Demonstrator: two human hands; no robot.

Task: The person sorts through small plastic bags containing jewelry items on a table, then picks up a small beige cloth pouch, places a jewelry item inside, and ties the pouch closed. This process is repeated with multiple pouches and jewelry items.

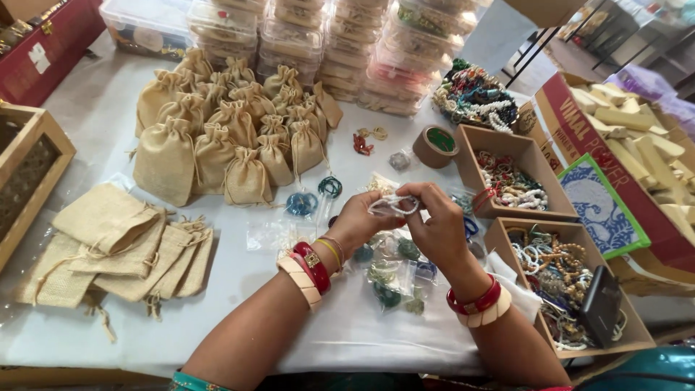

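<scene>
My left hand [360,221] and my right hand [436,224] meet above the table's middle, both pinching a small clear plastic packet [391,205] with white beads inside. Red and cream bangles sit on both wrists. Under my hands lie several more small clear packets [391,279] holding green and blue bead pieces. Two teal bead rings [315,195] lie just beyond my left hand.
Filled burlap pouches [224,137] stand at the back left; flat empty pouches [123,250] lie front left. Two open cardboard boxes of bracelets [557,282] sit to the right, a tape roll [435,146] and bead pile [474,98] behind. Stacked clear containers [326,43] line the back.
</scene>
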